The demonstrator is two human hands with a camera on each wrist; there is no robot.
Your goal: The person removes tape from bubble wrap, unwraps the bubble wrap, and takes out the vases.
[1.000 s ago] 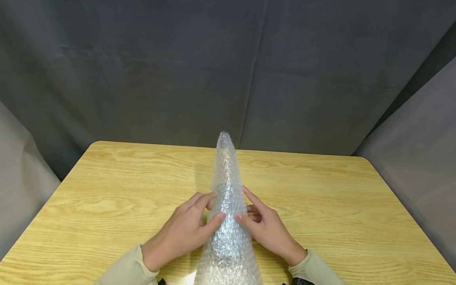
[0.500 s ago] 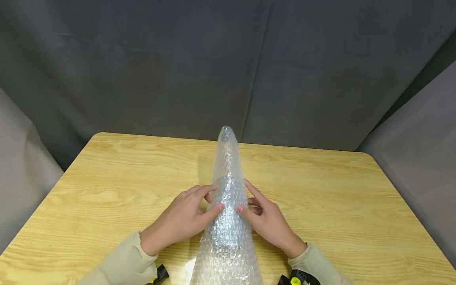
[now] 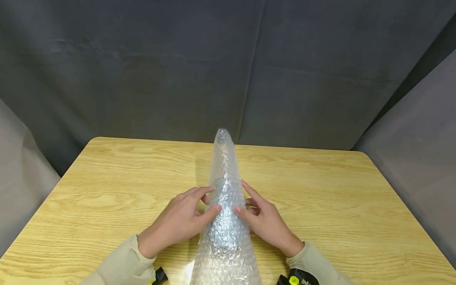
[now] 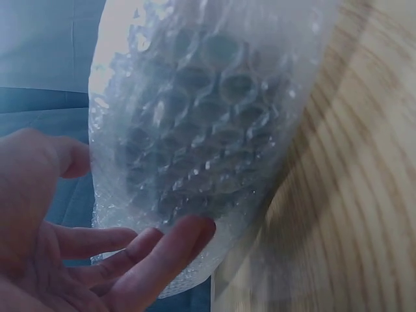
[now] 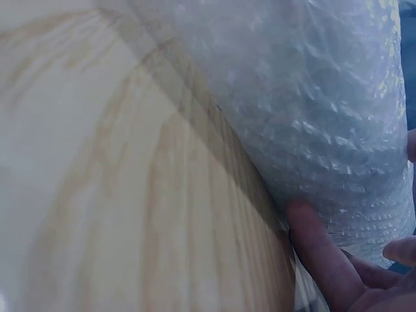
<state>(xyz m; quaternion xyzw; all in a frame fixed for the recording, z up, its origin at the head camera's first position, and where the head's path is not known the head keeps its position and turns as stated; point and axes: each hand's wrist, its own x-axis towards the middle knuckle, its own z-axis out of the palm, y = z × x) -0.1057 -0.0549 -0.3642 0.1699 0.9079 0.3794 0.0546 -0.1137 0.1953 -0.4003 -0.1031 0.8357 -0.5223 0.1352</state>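
A long bundle of bubble wrap (image 3: 228, 221) lies lengthwise on the table, narrow at its far end and wider toward me. Something bluish-grey shows faintly through the layers; its kind is hidden. My left hand (image 3: 179, 221) rests against the bundle's left side, thumb on top and relaxed fingers along the side. On the opposite side, my right hand (image 3: 267, 225) touches it likewise, index finger stretched forward. In the left wrist view the left fingers (image 4: 175, 253) lie against the bubbles. The right wrist view has a fingertip (image 5: 302, 214) low on the wrap, near the tabletop.
The wooden table (image 3: 338, 198) has rounded far corners. A dark grey curtain (image 3: 160, 71) hangs behind it, with paler cloth (image 3: 420, 158) at the right side and at the left. Black devices with yellow parts (image 3: 294, 280) sit at the wrists.
The whole head view shifts slightly up, then a little left. Both hands keep about the same place on the bubble wrap, and the bundle looks unchanged.
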